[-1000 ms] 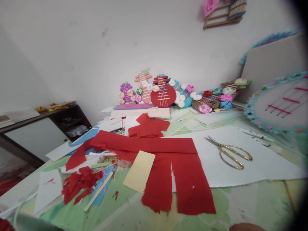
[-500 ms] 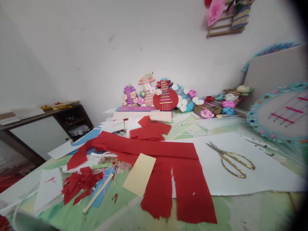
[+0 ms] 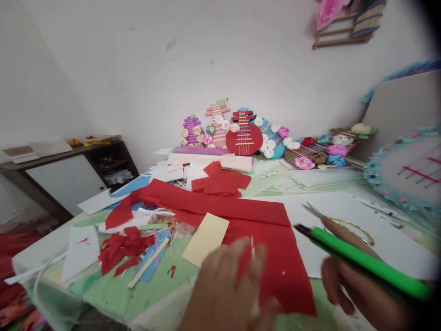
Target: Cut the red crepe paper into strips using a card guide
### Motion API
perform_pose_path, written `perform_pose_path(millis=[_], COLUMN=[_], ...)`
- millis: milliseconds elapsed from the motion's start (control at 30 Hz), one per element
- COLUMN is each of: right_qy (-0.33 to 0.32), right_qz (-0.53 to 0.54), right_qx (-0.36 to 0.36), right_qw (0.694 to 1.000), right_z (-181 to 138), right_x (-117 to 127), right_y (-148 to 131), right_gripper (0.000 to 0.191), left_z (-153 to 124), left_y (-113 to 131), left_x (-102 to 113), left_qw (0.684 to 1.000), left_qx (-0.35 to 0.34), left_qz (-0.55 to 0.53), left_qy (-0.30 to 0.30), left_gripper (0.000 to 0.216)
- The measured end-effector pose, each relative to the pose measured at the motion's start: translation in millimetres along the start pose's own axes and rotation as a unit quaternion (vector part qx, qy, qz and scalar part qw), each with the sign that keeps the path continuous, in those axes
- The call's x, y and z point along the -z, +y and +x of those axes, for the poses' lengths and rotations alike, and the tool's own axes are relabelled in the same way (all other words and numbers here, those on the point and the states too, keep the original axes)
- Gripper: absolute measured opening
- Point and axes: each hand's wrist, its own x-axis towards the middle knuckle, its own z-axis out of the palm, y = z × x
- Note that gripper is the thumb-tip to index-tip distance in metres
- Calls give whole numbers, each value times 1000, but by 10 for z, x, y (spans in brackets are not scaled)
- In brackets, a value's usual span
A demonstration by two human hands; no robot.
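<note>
My right hand [image 3: 361, 285] grips a green utility knife [image 3: 365, 257], its dark tip pointing left across the white sheet [image 3: 330, 207]. Blurred by motion, my left hand [image 3: 223, 285] reaches over the red crepe paper [image 3: 285, 276] with fingers apart and nothing held. Whether it touches the paper I cannot tell. A pale yellow card [image 3: 206, 238] lies on the red paper's left part, just beyond my left fingers. Gold-handled scissors [image 3: 351, 227] rest on the white sheet, partly hidden behind my right hand.
Red scraps [image 3: 124, 250] and paper strips litter the table's left side. A folded red piece [image 3: 220, 179] lies farther back. Decorated instrument-shaped crafts [image 3: 244, 135] lean against the wall. A round craft with a blue frilled edge [image 3: 406, 170] stands at right; a low cabinet [image 3: 65, 184] is at left.
Both hands have come into view from below, the right one holding the green utility knife. The view has shifted slightly, so the scene sits farther right. The papers look unmoved.
</note>
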Motion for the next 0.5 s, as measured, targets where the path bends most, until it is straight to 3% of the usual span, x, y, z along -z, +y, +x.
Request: perform_pose_path(millis=[67, 167, 233, 367, 500], right_qy=[-39, -54, -60, -101, -116], right_qz=[119, 292, 322, 278, 221], right_qx=[-48, -106, -132, -179, -170], right_qw=[991, 949, 935, 938, 953], right_z=[305, 662, 800, 890, 885], right_x=[-245, -548, -622, -451, -203], right_y=[-167, -173, -64, 120, 112], right_gripper=[36, 20, 21, 27, 28], left_z=[29, 29, -11, -84, -62], left_y=[-271, -488, -546, -587, -586], left_x=[-41, -185, -262, -267, -202], left_qw=[997, 989, 980, 959, 947], left_qx=[57, 49, 36, 79, 141], left_qz=[18, 11, -6, -28, 9], left_qy=[-49, -142, -196, -269, -290], left_gripper=[39, 39, 44, 53, 56])
